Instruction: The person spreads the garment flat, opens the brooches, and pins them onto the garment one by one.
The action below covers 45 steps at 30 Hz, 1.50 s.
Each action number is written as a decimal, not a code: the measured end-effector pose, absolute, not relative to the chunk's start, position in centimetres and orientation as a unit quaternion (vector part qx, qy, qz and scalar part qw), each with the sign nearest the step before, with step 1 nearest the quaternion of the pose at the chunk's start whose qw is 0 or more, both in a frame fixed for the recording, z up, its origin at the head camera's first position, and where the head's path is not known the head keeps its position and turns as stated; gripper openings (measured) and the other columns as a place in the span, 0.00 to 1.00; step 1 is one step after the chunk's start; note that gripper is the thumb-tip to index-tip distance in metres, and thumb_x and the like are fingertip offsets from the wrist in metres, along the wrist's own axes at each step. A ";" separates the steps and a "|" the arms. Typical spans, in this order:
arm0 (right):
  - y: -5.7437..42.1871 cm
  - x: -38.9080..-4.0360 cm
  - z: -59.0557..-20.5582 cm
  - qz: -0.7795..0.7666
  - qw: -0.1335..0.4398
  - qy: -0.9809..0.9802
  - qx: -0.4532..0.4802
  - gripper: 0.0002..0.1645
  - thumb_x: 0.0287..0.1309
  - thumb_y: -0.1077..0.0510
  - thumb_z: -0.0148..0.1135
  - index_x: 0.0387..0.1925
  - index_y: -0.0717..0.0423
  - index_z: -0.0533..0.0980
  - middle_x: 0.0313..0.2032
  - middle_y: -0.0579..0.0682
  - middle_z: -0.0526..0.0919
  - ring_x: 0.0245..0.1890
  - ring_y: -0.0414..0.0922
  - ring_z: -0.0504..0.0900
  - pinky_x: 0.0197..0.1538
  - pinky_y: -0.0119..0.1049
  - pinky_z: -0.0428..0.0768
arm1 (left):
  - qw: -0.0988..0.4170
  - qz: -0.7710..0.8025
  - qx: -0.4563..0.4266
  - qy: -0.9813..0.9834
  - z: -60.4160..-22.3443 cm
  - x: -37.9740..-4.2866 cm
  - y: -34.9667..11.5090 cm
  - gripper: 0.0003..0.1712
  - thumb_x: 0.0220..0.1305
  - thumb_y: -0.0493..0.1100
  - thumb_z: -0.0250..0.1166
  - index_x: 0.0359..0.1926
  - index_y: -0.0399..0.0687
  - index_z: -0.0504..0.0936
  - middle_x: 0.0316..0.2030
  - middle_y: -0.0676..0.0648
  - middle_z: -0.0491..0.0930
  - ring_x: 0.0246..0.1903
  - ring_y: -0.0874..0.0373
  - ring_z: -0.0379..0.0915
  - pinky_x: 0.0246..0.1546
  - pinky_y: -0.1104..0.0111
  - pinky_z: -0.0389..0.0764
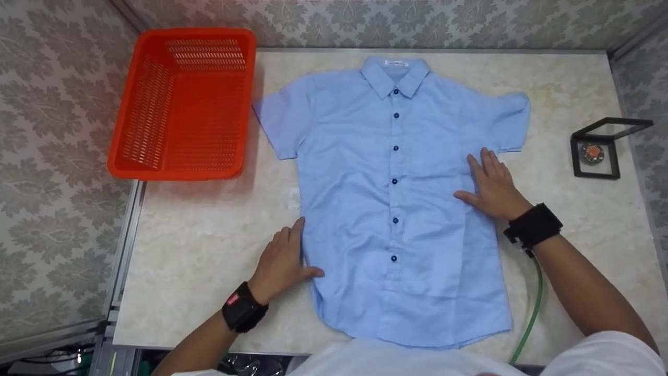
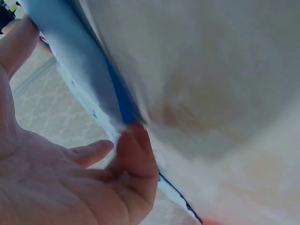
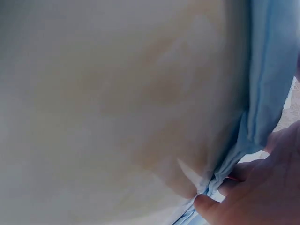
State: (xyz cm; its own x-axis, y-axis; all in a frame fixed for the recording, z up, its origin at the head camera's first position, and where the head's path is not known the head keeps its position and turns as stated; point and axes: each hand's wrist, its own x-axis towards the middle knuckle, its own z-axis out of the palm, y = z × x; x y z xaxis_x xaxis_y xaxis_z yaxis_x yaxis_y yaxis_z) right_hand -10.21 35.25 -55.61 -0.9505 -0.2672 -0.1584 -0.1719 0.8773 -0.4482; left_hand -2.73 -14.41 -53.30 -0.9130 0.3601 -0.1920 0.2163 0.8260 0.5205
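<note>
A light blue short-sleeved shirt (image 1: 355, 209) lies face up and spread out, its collar at the far side and its dark buttons down the middle. At the shirt's left side edge is my left hand (image 1: 279, 263), fingers extended along the edge and thumb over the cloth. The left wrist view shows fingertips (image 2: 136, 140) touching the hem of the blue cloth. My right hand (image 1: 493, 190) rests on the shirt's right side below the sleeve, fingers and thumb spread. In the right wrist view its fingers (image 3: 208, 206) meet the cloth edge.
An orange plastic basket (image 1: 245, 104) stands at the back left of the pale table (image 1: 198, 261). On the right is a small black-framed case (image 1: 595, 156) with its lid raised and a round object inside. A green cable (image 1: 535, 308) runs from the right wristband.
</note>
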 end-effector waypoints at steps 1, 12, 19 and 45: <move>35.2 -10.2 -55.6 -0.218 0.108 0.963 -0.114 0.56 0.66 0.39 0.62 0.77 0.68 0.47 0.75 0.75 0.36 0.76 0.69 0.34 0.70 0.71 0.39 | 0.151 0.255 0.155 0.942 -53.2 -2.2 -14.4 0.71 0.36 0.59 0.85 0.75 0.34 0.57 0.51 0.34 0.76 0.48 0.42 0.73 0.46 0.54 0.76; 35.0 -10.3 -55.6 -0.215 0.111 0.964 -0.113 0.55 0.66 0.40 0.62 0.76 0.69 0.48 0.75 0.76 0.37 0.75 0.70 0.35 0.69 0.71 0.39 | 0.181 0.291 0.194 0.919 -53.0 0.5 -13.8 0.59 0.44 0.53 0.83 0.73 0.41 0.63 0.45 0.40 0.85 0.42 0.50 0.82 0.40 0.59 0.80; 35.0 -10.2 -55.5 -0.212 0.110 0.965 -0.111 0.54 0.66 0.40 0.62 0.76 0.69 0.49 0.74 0.76 0.38 0.75 0.70 0.36 0.69 0.71 0.41 | 0.180 0.390 0.198 0.881 -53.0 0.6 -13.6 0.33 0.54 0.35 0.74 0.62 0.46 0.74 0.38 0.51 0.77 0.34 0.59 0.73 0.38 0.66 0.76; 35.1 -10.2 -54.9 -0.214 0.137 0.961 -0.107 0.55 0.68 0.38 0.59 0.77 0.67 0.47 0.76 0.74 0.35 0.76 0.66 0.32 0.71 0.67 0.37 | 0.224 0.404 0.223 0.859 -53.9 -0.8 -17.5 0.26 0.60 0.47 0.74 0.58 0.53 0.78 0.21 0.59 0.67 0.21 0.67 0.63 0.26 0.71 0.69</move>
